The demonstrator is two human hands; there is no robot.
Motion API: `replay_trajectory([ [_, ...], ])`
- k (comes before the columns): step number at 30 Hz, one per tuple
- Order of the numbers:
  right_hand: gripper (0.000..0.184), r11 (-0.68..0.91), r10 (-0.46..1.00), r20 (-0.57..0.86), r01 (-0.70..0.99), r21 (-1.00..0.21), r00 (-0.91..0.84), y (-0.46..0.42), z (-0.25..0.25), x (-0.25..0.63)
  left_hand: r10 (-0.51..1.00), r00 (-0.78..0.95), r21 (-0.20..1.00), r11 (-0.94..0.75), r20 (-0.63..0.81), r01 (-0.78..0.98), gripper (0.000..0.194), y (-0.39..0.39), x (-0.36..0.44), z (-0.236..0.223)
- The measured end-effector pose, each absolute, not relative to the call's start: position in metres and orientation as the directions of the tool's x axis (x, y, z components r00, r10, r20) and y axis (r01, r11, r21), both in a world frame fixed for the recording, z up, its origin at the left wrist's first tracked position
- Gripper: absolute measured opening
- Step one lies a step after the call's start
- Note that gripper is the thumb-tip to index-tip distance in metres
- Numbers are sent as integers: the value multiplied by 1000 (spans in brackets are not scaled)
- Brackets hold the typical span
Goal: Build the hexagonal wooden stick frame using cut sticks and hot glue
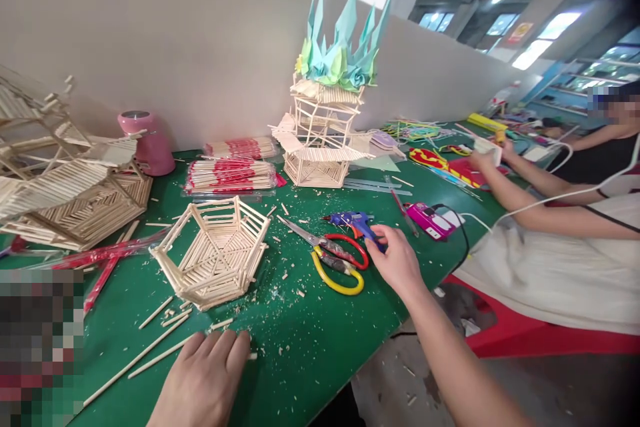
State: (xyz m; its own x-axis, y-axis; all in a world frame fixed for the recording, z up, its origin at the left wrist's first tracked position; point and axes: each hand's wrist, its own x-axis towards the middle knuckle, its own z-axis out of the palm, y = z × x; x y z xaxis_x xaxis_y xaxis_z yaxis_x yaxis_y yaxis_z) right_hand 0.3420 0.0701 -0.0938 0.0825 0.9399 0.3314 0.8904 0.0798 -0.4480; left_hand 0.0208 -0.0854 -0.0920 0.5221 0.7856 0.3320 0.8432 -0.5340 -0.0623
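My right hand (397, 257) is closed around the handle of a blue glue gun (350, 219), its nozzle pointing left over the table. Just in front of it lie scissors (330, 250) with one red and one yellow handle loop. My left hand (205, 377) rests near the table edge with curled fingers; the tip of a wooden stick (253, 356) pokes out beside them, the rest hidden beneath. Another thin stick (160, 357) passes by those fingers. Beyond stands an open basket-like frame (215, 253) of glued sticks with a patterned base.
A stick tower (320, 167) with folded teal paper (345, 33) stands at the back. Bundled sticks (230, 175), a pink appliance (150, 147) and a larger stick structure (75, 193) are left. A purple power strip (433, 221) and a co-worker's arms (530, 197) are right.
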Motion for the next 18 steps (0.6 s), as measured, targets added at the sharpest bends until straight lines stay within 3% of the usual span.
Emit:
replay_trajectory([
  [6,28,-75,970,179,902,-425,166,93,-97,346,877,423,-98,-412,227,906,17,-86,29,-99],
  [10,20,-134,974,97,865,-484,205,99,-95,346,823,380,-69,-389,423,919,22,-91,30,-89],
  [14,22,-161,960,89,782,-602,266,97,-84,347,734,347,43,-455,583,890,14,-94,24,-70],
  [18,30,-118,964,55,606,-787,259,82,-60,342,719,264,-17,-331,643,944,19,-75,9,-39],
])
